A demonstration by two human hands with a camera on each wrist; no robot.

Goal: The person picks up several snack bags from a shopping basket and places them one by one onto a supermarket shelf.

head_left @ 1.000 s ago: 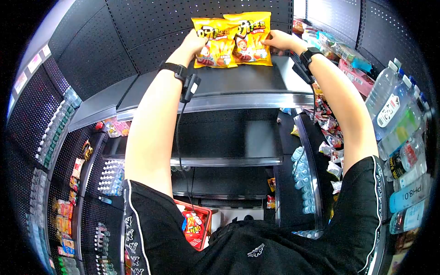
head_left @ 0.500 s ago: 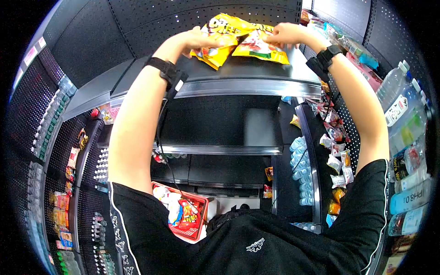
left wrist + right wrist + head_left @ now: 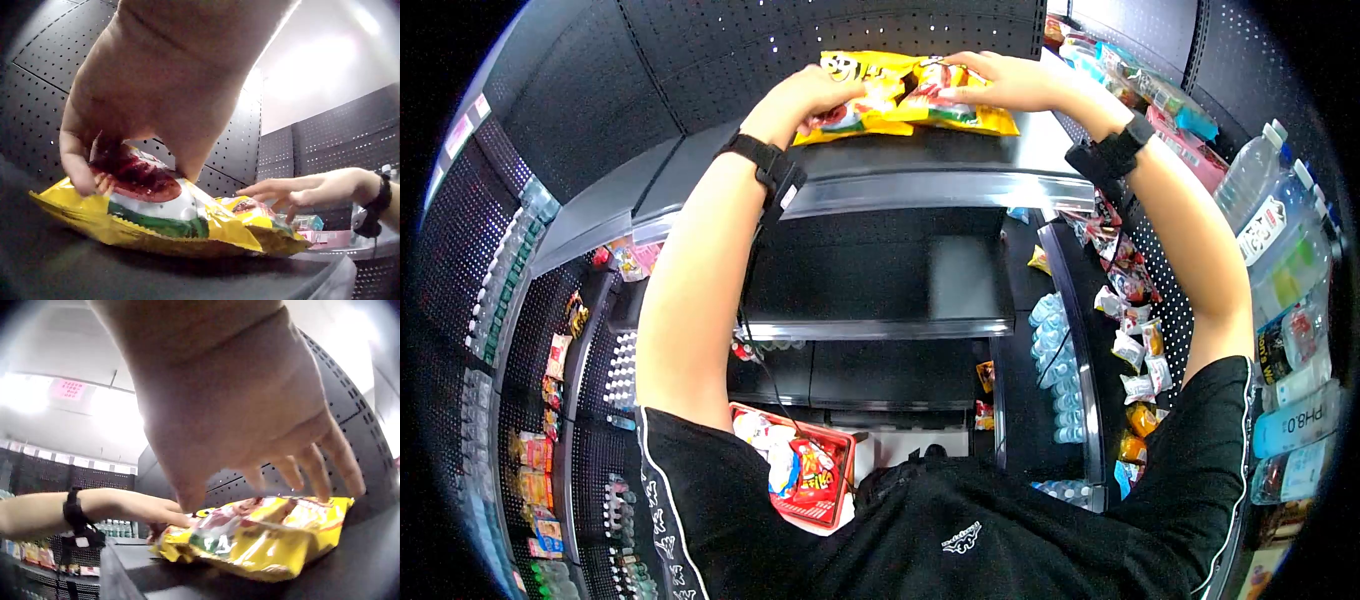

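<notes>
Two yellow snack bags lie side by side on a black upper shelf (image 3: 940, 160), tilted back with their ends overlapping. My left hand (image 3: 815, 92) holds the left snack bag (image 3: 156, 225), fingers and thumb bent around its printed face. Over the right snack bag (image 3: 269, 550), my right hand (image 3: 1020, 82) hovers with its fingers spread and loose, the fingertips right at the bag's upper side. In the left wrist view the left bag's lower edge lies close over the shelf surface.
A clear strip (image 3: 940, 190) edges the shelf, with a perforated panel (image 3: 730, 60) behind. Water bottles (image 3: 1270, 230) and snack packs stand at the right. A red basket (image 3: 845, 480) of snack bags is below left. Cables hang from the wrist cameras.
The two bags went from standing upright, held by their outer sides, to lying back on the shelf. My right hand's grip has loosened, while the left hand stays on its bag.
</notes>
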